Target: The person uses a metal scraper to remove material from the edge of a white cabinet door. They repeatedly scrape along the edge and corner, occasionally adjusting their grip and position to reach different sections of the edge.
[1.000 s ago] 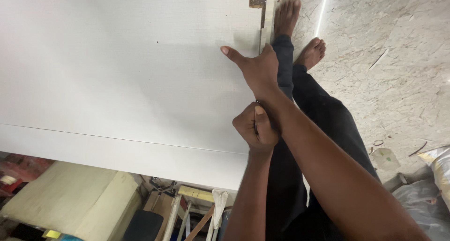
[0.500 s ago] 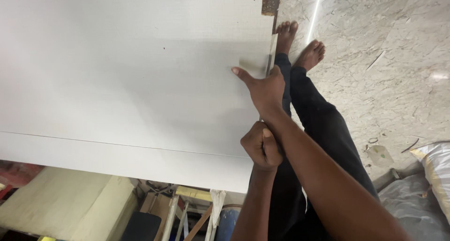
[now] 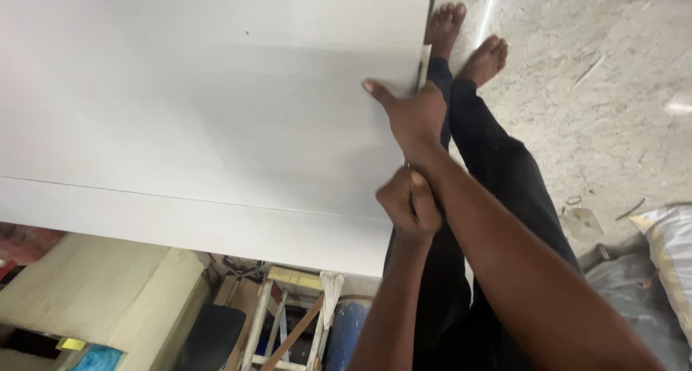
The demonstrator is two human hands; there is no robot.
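A large flat white board (image 3: 202, 111) fills the upper left of the frame. The right hand (image 3: 414, 115) presses on its right edge, thumb spread out. Below, the left hand (image 3: 409, 206) is a closed fist at this edge; what it grips is hidden.

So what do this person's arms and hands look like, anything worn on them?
Both forearms are bare, no sleeves in view. The right hand and left hand show no gloves, rings or watch. Lower down, the person wears dark trousers and is barefoot.
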